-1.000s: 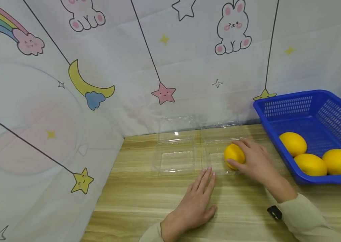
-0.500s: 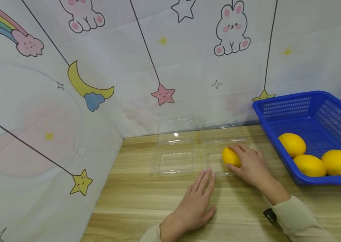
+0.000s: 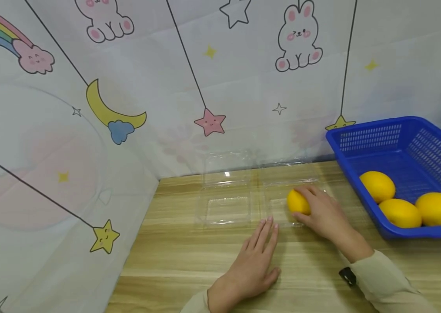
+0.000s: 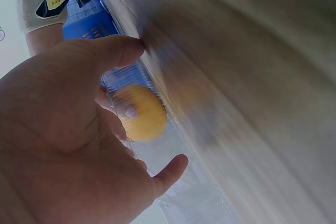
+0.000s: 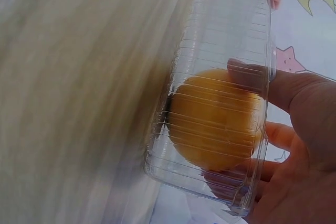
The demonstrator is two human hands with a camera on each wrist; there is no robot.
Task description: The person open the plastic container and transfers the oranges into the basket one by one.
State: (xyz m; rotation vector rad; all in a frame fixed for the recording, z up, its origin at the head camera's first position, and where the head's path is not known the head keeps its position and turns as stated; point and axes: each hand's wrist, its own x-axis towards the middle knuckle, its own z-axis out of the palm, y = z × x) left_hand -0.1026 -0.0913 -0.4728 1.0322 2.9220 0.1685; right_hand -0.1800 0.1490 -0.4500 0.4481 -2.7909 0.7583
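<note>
My right hand (image 3: 324, 213) grips a yellow lemon (image 3: 296, 202) inside the right-hand clear plastic clamshell box (image 3: 283, 174). In the right wrist view the lemon (image 5: 215, 124) shows through the ribbed wall of the box (image 5: 231, 30), low near its floor, with thumb and fingers on either side of it. My left hand (image 3: 249, 261) lies with straight fingers at the front of the same box, fingertips right at its rim. The left wrist view shows the left palm (image 4: 58, 124) with the lemon (image 4: 144, 114) beyond it.
A second clear clamshell box (image 3: 228, 211) stands open to the left. At the right, a blue plastic basket (image 3: 404, 163) holds several lemons (image 3: 400, 213). A printed cloth (image 3: 244, 87) hangs behind the wooden table (image 3: 173, 261).
The right hand and the lemon have shifted slightly left within the box, then stayed nearly still. The left hand has not moved.
</note>
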